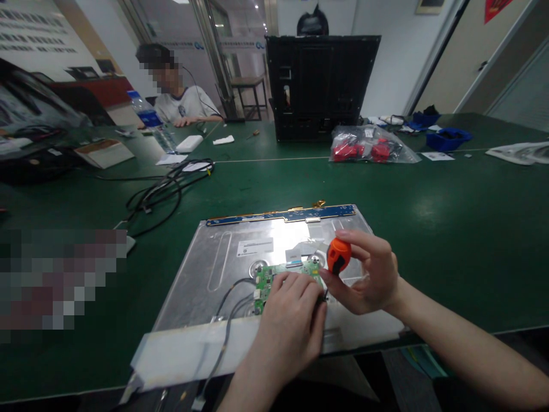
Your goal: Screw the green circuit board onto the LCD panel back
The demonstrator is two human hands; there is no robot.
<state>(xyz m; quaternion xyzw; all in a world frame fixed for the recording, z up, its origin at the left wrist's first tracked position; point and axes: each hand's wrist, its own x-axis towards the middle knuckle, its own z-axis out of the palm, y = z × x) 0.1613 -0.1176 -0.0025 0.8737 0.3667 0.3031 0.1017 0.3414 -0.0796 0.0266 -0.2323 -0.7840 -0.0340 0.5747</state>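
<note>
Your right grip (371, 277) pinches orange tool (338, 256); left grip (295, 315), can't tell. Green bench (429, 246) mid-frame, glass partition (174, 26) upper left.

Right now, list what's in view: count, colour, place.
Panel: 1, silver, near middle
Circuit board: 1, green, on panel
Strip: 1, blue, panel's far edge
Tool: 1, orange and black, in right hand
Cables: several, black, left
Bottle: 1, clear, far left
Casing: 1, black, far middle
Bag: 1, clear, red contents, by casing
Bins: 2, blue, far right
Table: 1, green, beneath
Stool: 1, brown, behind table
Person: 1, white top, far left
Left hand: 1, bare, over circuit board
Right hand: 1, bare, around tool
</note>
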